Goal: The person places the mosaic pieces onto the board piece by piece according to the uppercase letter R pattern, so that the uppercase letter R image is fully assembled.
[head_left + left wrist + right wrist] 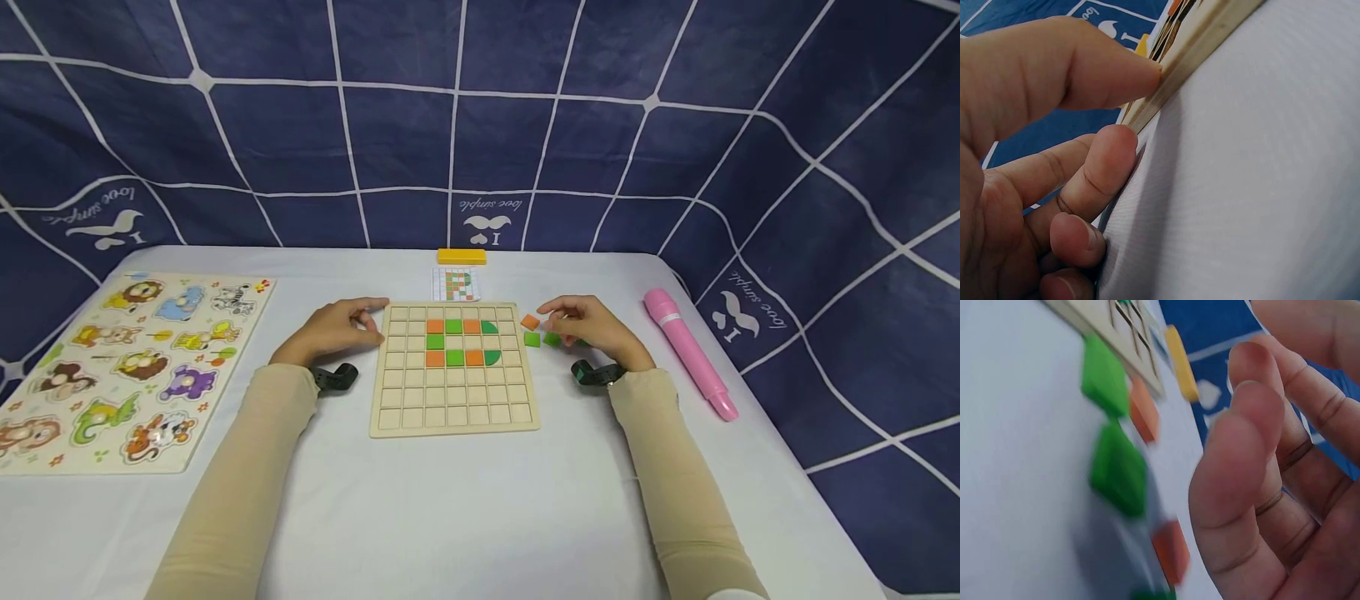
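Five loose tiles (532,339) lie just left of and partly beneath the right hand (588,327), the nearer one; square, they give no long axis. Its loosely bent fingers show nothing held. That hand hides some from above; the right wrist view cuts one off. Between both hands lies the board (454,422), touched by the half-open left hand's (337,327) thumb. Beyond, the card (455,284) prints small.

L sleeve (246,467) & R sleeve (673,467) both long, beige, lightly creased; L wrist cam (339,377) & R wrist cam (594,373) both sm., blk, w/ dark straps.
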Demonstrator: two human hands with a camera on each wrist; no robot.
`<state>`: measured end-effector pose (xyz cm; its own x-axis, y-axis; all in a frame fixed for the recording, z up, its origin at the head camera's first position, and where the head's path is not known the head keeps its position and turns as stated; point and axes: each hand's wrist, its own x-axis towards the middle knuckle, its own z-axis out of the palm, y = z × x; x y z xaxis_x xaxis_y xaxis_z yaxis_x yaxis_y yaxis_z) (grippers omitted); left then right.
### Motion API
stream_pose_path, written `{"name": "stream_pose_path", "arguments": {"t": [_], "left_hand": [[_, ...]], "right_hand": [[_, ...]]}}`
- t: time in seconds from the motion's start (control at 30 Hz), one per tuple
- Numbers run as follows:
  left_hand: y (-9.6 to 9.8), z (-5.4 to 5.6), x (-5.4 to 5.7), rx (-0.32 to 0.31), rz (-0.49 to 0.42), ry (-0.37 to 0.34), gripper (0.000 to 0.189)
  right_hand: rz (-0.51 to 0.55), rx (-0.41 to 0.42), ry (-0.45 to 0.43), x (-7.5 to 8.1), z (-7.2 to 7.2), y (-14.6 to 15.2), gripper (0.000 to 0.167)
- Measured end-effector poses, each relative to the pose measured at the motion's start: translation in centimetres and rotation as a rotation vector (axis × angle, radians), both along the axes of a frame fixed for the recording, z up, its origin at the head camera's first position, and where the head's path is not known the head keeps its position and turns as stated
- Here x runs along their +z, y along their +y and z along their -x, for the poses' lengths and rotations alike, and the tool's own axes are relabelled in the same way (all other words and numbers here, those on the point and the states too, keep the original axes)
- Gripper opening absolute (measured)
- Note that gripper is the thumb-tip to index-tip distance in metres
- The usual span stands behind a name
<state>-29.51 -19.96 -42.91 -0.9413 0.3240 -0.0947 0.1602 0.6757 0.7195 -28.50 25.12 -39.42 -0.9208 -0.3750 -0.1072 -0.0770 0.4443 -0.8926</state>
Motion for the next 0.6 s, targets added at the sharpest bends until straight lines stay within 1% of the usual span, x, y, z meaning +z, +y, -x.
{"name": "stream_pose_path", "arguments": {"t": [0.17,0.3,0.47,0.6], "left_hand": [[0.0,0.0,0.0,-0.005,-0.001,0.002,0.078],[0.0,0.1,0.1,-0.006,0.004,-0.001,0.078],[0.1,0.0,0.3,-0.002,0.006,-0.012,0.078],[0.1,-0.1,0.2,0.000,0.005,-0.025,0.079]], "right_hand": [[0.025,-0.087,0.003,0.1,0.0,2.6,0.040],[0.054,-0.123,0.002,0.0,-0.2,4.5,0.042],[0.063,-0.171,-0.005,0.1,-0.6,6.2,0.043],[0.069,-0.179,-0.021,0.2,-1.1,6.9,0.042]]}}
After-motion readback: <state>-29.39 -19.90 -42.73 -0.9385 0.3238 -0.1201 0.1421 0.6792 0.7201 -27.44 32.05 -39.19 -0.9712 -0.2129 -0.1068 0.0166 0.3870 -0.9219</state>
